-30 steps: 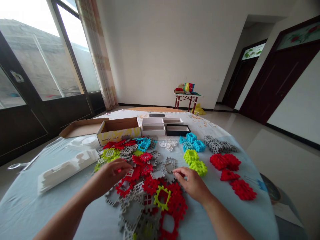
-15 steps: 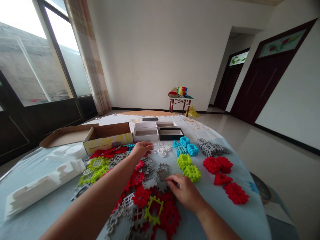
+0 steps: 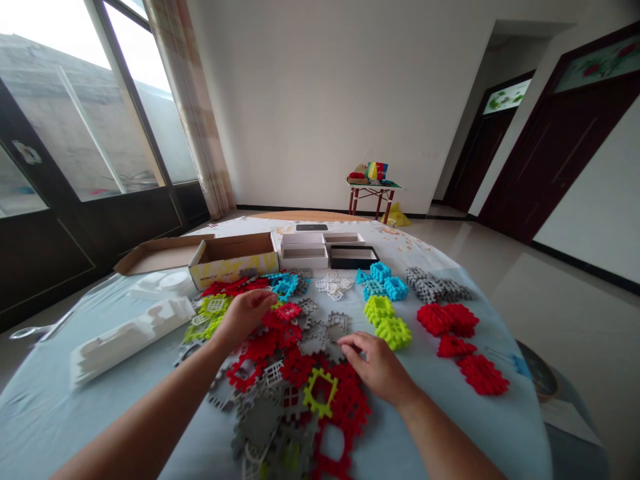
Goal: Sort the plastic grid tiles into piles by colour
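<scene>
My left hand point(image 3: 250, 312) hovers over the left side of a loose pile of flat notched plastic building pieces. Its fingers are loosely bent, and nothing shows in them. Close by lie red pieces point(image 3: 289, 311), lime pieces point(image 3: 209, 313) and blue pieces point(image 3: 286, 287). At the pile's right edge, the thumb and forefinger of my right hand point(image 3: 373, 360) are pinched together beside grey pieces point(image 3: 317, 339); whatever is between them is too small to make out. A lime square frame point(image 3: 320, 393) and a dark grey piece point(image 3: 257, 420) lie nearer me.
White window-like pieces point(image 3: 335, 287) sit beyond the pile. Sorted blue point(image 3: 380, 271), lime point(image 3: 393, 332), grey point(image 3: 435, 287) and red stacks point(image 3: 483, 375) stand at right. Behind are a cardboard box point(image 3: 235, 265), white trays point(image 3: 304, 255) and a black-rimmed tray point(image 3: 354, 257). White foam point(image 3: 133, 340) lies left.
My left hand has drawn back and left from near the white pieces to over the pile, uncovering blue pieces. My right hand stays by the grey pieces. The view has turned slightly left.
</scene>
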The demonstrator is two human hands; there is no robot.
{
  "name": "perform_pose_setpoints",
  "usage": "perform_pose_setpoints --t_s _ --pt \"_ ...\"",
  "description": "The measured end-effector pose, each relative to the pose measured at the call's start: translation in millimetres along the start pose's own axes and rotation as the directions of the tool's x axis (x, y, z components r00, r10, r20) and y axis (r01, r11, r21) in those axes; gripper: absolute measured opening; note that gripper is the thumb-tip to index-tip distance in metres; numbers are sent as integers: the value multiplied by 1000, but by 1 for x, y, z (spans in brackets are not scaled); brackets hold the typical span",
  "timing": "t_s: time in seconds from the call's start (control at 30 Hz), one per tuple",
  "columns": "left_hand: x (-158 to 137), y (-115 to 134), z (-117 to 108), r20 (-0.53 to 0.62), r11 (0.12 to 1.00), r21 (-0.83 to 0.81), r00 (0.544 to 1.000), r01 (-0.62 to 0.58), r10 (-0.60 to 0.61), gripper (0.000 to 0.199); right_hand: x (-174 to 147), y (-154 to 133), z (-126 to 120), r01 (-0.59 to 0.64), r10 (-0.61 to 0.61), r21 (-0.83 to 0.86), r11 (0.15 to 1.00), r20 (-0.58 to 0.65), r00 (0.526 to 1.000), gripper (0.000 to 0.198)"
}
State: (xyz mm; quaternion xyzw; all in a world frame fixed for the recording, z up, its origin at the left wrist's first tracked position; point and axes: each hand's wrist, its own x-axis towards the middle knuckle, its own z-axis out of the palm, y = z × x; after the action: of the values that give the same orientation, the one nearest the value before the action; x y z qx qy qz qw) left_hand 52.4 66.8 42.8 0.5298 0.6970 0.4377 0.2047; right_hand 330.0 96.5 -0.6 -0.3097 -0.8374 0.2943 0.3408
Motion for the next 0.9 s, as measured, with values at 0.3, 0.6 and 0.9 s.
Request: perform_pose_setpoints --t_s 0.3,0.6,0.9 --pt "-34 -45 -40 -314 944 309 924 -119 220 31 -1 -7 10 100 -101 -66 993 -2 995 20" --pt "-41 -63 -47 -406 965 260 901 -46 152 33 8 -22 20 261 -255 -216 941 56 965 27" --pt "-34 -79 -45 -349 949 307 920 -68 179 32 19 -35 28 181 -166 -223 958 86 982 18"
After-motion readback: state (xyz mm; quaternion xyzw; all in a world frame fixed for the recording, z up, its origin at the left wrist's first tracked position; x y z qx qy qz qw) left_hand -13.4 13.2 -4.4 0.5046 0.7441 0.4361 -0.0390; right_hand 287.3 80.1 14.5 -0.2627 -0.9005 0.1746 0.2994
